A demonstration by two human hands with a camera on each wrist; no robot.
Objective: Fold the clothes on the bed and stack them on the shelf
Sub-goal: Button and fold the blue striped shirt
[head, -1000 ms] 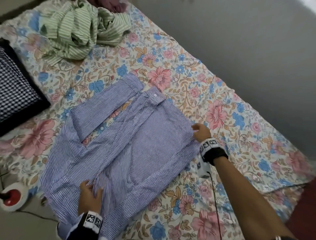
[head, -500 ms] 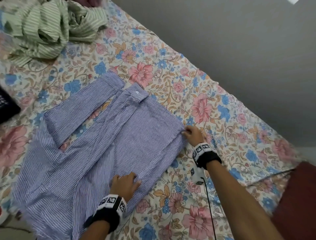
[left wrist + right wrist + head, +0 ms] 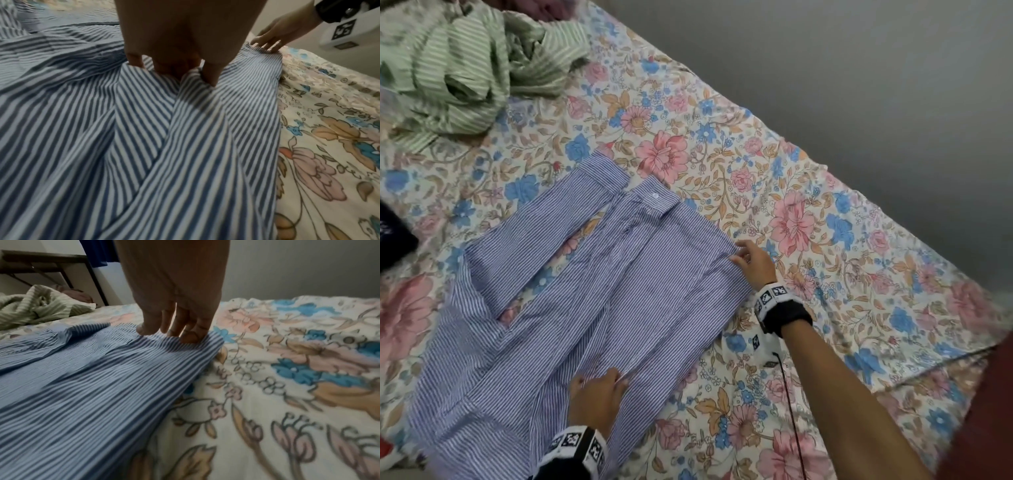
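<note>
A blue-and-white striped shirt (image 3: 619, 291) lies spread on the floral bed sheet (image 3: 825, 240), with one sleeve folded across its back. My left hand (image 3: 599, 394) is on the shirt's near part, and its fingertips (image 3: 209, 78) pinch up a ridge of the striped cloth (image 3: 144, 146). My right hand (image 3: 751, 260) is at the shirt's right side edge. Its fairly straight fingers (image 3: 193, 335) press the edge of the shirt (image 3: 72, 386) onto the sheet. The right hand (image 3: 271, 37) also shows in the left wrist view, at the same edge.
A crumpled green striped garment (image 3: 465, 68) lies at the far end of the bed, also seen as a green heap (image 3: 37, 305). A dark checked item (image 3: 393, 236) sits at the left edge. A grey wall (image 3: 859, 85) runs along the bed. A dark metal frame (image 3: 51, 264) stands behind.
My left hand has slid right across the shirt's lower part and now bunches the cloth there. My right hand has stayed at the shirt's right edge.
</note>
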